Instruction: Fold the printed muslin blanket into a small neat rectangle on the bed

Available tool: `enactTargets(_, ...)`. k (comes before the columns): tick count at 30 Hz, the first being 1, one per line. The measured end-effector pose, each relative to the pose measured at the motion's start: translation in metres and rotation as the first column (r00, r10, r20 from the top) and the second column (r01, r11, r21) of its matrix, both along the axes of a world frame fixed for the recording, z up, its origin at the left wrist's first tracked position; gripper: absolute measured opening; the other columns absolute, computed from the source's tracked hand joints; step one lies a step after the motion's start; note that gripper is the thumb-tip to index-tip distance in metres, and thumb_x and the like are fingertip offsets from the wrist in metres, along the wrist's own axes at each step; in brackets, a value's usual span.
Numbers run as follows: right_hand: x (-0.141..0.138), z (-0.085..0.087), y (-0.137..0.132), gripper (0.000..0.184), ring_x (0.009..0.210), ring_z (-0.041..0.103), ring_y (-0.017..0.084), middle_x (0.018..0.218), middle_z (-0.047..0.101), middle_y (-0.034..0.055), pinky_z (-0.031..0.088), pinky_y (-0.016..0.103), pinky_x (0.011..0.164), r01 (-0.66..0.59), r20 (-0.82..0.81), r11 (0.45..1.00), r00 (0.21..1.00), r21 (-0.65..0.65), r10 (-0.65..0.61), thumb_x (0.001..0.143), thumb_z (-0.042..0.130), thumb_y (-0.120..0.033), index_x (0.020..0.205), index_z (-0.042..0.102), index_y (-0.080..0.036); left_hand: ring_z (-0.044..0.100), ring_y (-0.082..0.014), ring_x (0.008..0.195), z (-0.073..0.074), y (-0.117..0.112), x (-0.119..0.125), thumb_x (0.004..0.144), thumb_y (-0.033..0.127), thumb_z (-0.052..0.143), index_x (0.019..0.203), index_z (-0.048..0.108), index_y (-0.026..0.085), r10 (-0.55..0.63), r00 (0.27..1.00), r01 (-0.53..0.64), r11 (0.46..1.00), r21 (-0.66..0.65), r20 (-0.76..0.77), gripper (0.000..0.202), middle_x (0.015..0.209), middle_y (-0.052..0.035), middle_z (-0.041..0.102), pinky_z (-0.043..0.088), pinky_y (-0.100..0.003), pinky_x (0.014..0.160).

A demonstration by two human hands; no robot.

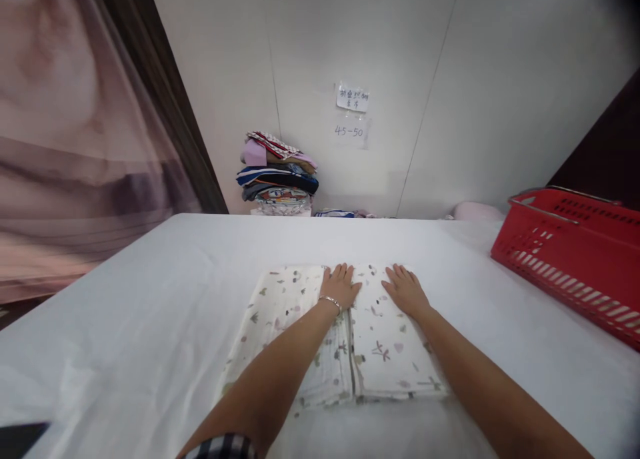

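Note:
A white cloth with small printed figures (280,319) lies partly folded on the white table (150,326); its right part is a thicker folded stack (387,359). My left hand (339,287), with a thin bracelet at the wrist, lies flat on the cloth near the fold line, fingers stretched out. My right hand (405,289) rests flat on the far end of the folded stack, fingers spread. Neither hand grips anything.
A red plastic basket (575,259) stands at the table's right edge. A pile of folded clothes (277,172) sits against the back wall beyond the table, under two paper notes (353,99). A pink curtain (75,146) hangs at the left.

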State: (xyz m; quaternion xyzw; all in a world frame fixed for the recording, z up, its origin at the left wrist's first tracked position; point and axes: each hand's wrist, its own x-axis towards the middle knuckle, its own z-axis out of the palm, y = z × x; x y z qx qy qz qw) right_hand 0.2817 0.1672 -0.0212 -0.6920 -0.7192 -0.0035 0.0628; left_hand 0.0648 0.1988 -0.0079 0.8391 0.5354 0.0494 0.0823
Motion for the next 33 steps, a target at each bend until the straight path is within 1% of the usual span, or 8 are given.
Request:
enactTargets(4,-0.012,0.015,0.003,0.052,0.133,0.016,0.025,0.145,0.023,0.0096,0.016,0.045,0.105,0.017,-0.067,0.998,0.998,-0.063,-0.021,0.091,0.026,-0.045,0.136,0.033,-0.021,0.016,-0.0223,0.134,-0.002,-0.001,0.002,0.086,0.051,0.018,0.138,0.026,0.018,-0.001,0.999,0.0,1.0,0.013,0.041,0.062,0.145,-0.0079,0.024,0.009,-0.05,0.107)
enactTargets(10,-0.053,0.016,-0.001,0.053,0.135,0.009,0.022,0.147,0.017,0.0074,0.011,0.045,0.106,-0.196,-0.085,0.979,0.978,-0.047,0.192,0.092,0.023,-0.043,0.138,0.03,-0.019,0.024,-0.0202,0.132,0.015,0.004,-0.003,0.085,0.045,0.035,0.132,0.038,0.019,0.044,0.958,-0.018,0.995,-0.095,0.282,0.054,0.142,-0.0075,0.031,0.014,-0.045,0.109)
enactTargets(13,-0.061,0.008,-0.006,0.052,0.134,0.011,0.021,0.146,0.02,0.0069,0.01,0.044,0.107,-0.215,-0.062,0.976,0.975,-0.033,0.212,0.092,0.023,-0.042,0.137,0.033,-0.019,0.032,-0.0164,0.128,0.036,0.01,-0.028,0.087,0.037,0.034,0.129,0.042,0.018,0.118,0.924,-0.087,0.991,-0.102,0.363,0.047,0.141,-0.006,0.033,0.026,-0.032,0.106)
enactTargets(16,-0.058,0.004,-0.005,0.051,0.134,0.012,0.021,0.146,0.021,0.0071,0.011,0.044,0.107,-0.216,-0.057,0.976,0.975,-0.039,0.213,0.092,0.024,-0.042,0.136,0.033,-0.019,0.049,-0.0188,0.113,0.053,0.003,-0.067,0.086,0.036,0.037,0.122,0.05,0.017,0.195,0.907,-0.161,0.98,-0.12,0.374,0.043,0.129,-0.0078,0.049,0.038,-0.03,0.096)
enactTargets(19,-0.054,0.008,-0.001,0.05,0.134,0.013,0.022,0.146,0.021,0.0076,0.012,0.046,0.107,-0.211,-0.095,0.975,0.974,-0.07,0.205,0.091,0.028,-0.04,0.135,0.035,-0.019,0.06,-0.0194,0.091,0.061,-0.027,-0.106,0.082,0.036,0.045,0.107,0.061,0.018,0.232,0.905,-0.179,0.968,-0.175,0.357,0.035,0.103,-0.0062,0.065,0.046,-0.03,0.083)
enactTargets(23,-0.055,0.024,-0.008,0.047,0.134,0.013,0.022,0.145,0.024,0.0074,0.012,0.048,0.107,-0.178,-0.281,0.974,0.95,-0.14,0.133,0.089,0.035,-0.036,0.132,0.041,-0.019,0.061,-0.0161,0.079,0.06,-0.092,-0.136,0.08,0.035,0.049,0.098,0.064,0.021,0.14,0.92,-0.083,0.983,-0.166,0.366,0.027,0.093,-0.0022,0.067,0.047,-0.028,0.076)
enactTargets(28,-0.069,0.042,-0.049,0.037,0.123,0.039,0.021,0.13,0.048,0.0059,0.027,0.038,0.105,-0.21,-0.516,0.978,0.839,-0.014,0.173,0.083,0.046,-0.031,0.116,0.058,-0.02,0.057,-0.0176,0.094,0.05,-0.161,-0.144,0.083,0.029,0.048,0.098,0.061,0.021,-0.05,0.924,0.066,0.997,-0.03,0.378,0.021,0.101,-0.0037,0.064,0.044,-0.03,0.082)
enactTargets(33,-0.089,0.05,-0.062,0.025,0.098,0.058,0.017,0.106,0.064,0.0017,0.042,0.029,0.09,-0.211,-0.664,0.977,0.735,-0.033,0.137,0.078,0.051,-0.024,0.098,0.066,-0.022,0.052,-0.0207,0.099,0.032,-0.185,-0.132,0.081,0.031,0.054,0.101,0.059,0.02,-0.214,0.914,0.18,0.975,0.128,0.344,0.023,0.109,-0.0065,0.059,0.042,-0.036,0.086)
